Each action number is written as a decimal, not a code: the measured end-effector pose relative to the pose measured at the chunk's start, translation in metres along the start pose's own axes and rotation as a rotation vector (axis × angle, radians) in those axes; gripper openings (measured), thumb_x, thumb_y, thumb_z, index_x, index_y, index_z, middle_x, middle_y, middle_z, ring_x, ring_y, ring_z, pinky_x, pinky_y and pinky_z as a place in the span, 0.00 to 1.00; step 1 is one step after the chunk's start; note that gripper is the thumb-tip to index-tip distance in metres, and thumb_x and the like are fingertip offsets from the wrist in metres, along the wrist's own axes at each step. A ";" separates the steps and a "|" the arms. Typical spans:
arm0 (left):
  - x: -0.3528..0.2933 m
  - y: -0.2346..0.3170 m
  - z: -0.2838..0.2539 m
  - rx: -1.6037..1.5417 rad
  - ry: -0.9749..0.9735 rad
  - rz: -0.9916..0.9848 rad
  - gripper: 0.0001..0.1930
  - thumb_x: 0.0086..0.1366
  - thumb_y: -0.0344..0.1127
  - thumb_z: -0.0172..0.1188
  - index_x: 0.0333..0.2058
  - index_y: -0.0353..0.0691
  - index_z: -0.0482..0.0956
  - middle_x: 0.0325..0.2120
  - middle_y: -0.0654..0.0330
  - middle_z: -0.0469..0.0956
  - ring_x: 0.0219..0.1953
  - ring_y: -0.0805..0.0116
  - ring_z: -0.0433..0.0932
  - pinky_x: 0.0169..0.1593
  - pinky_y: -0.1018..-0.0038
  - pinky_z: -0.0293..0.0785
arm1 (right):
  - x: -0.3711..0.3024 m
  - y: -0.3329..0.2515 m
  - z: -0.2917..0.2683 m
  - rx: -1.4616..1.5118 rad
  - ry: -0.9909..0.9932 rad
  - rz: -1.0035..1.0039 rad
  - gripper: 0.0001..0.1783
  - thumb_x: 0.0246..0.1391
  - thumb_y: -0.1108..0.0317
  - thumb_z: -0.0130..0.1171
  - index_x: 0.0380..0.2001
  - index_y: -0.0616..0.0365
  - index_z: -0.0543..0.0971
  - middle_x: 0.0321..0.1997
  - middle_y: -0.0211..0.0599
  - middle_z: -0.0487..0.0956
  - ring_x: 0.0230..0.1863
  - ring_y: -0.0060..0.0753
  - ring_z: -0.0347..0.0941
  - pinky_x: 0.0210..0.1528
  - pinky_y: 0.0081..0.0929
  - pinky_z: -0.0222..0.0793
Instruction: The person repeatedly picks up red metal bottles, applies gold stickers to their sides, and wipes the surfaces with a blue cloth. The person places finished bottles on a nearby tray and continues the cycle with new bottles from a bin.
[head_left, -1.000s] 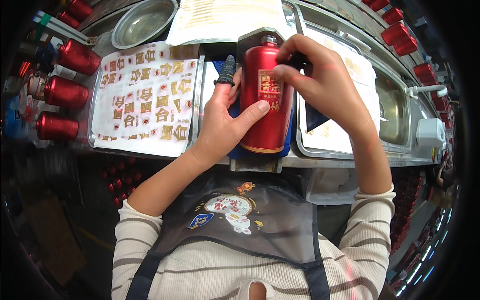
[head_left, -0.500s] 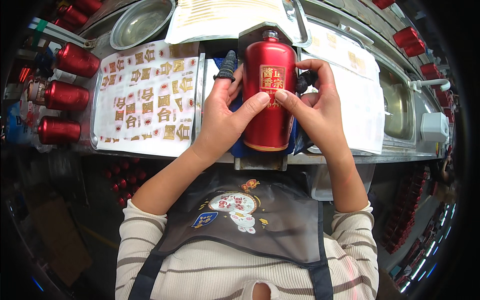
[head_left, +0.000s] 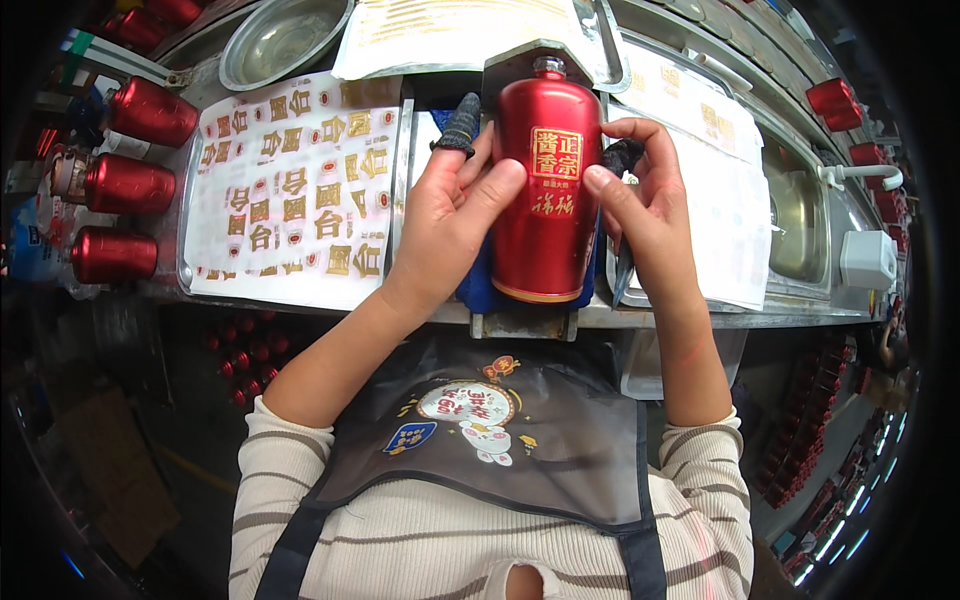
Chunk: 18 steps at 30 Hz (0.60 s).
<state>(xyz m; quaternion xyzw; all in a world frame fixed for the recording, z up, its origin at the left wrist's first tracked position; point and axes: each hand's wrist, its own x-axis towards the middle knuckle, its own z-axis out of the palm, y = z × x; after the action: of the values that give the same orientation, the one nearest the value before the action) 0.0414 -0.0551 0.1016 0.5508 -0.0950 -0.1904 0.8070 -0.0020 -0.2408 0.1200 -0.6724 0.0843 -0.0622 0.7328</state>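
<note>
A glossy red bottle (head_left: 545,230) with gold lettering and a bare neck lies on its back, neck away from me, on a blue cloth (head_left: 476,283) over a metal holder (head_left: 520,62). My left hand (head_left: 452,215) grips its left side, thumb against the edge and a dark cover on one raised fingertip. My right hand (head_left: 645,195) closes along its right side, thumb and forefinger touching the edge, with dark finger covers. Below that hand hangs a thin dark flat piece (head_left: 624,272); whether the fingers hold it I cannot tell.
On the left, a tray carries a sheet of gold decals (head_left: 300,190), with red bottles (head_left: 132,186) beyond. A metal bowl (head_left: 285,45) and another decal sheet (head_left: 450,35) lie behind. White sheets (head_left: 712,210), a sink (head_left: 795,215) and a white jug (head_left: 868,258) are right.
Both thumbs have slid apart from the bottle's front to its sides, baring the lettering. The bottle has shifted slightly right. The dark flat piece now hangs lower beneath my right hand.
</note>
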 end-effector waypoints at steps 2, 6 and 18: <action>-0.002 -0.002 0.003 0.138 0.000 0.049 0.24 0.66 0.36 0.64 0.52 0.25 0.66 0.59 0.45 0.70 0.59 0.68 0.71 0.60 0.72 0.71 | -0.002 0.002 0.002 -0.038 0.004 -0.039 0.29 0.53 0.70 0.67 0.54 0.62 0.64 0.47 0.42 0.73 0.30 0.15 0.76 0.29 0.12 0.72; -0.001 -0.001 0.005 0.111 0.013 0.035 0.26 0.62 0.35 0.69 0.50 0.25 0.67 0.54 0.44 0.73 0.57 0.67 0.73 0.59 0.71 0.72 | -0.004 -0.002 0.005 -0.105 0.001 -0.045 0.33 0.50 0.69 0.70 0.54 0.62 0.63 0.49 0.48 0.73 0.22 0.14 0.74 0.19 0.11 0.68; -0.004 -0.001 0.006 0.127 0.000 0.029 0.30 0.63 0.35 0.68 0.56 0.24 0.65 0.54 0.45 0.73 0.56 0.67 0.73 0.60 0.70 0.71 | -0.006 -0.004 0.006 -0.151 0.024 -0.032 0.34 0.50 0.68 0.71 0.54 0.64 0.63 0.48 0.48 0.73 0.22 0.13 0.74 0.18 0.10 0.67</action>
<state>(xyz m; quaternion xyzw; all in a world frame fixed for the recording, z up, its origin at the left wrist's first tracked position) 0.0353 -0.0589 0.1029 0.5994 -0.1150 -0.1722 0.7732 -0.0067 -0.2337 0.1250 -0.7262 0.0866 -0.0756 0.6778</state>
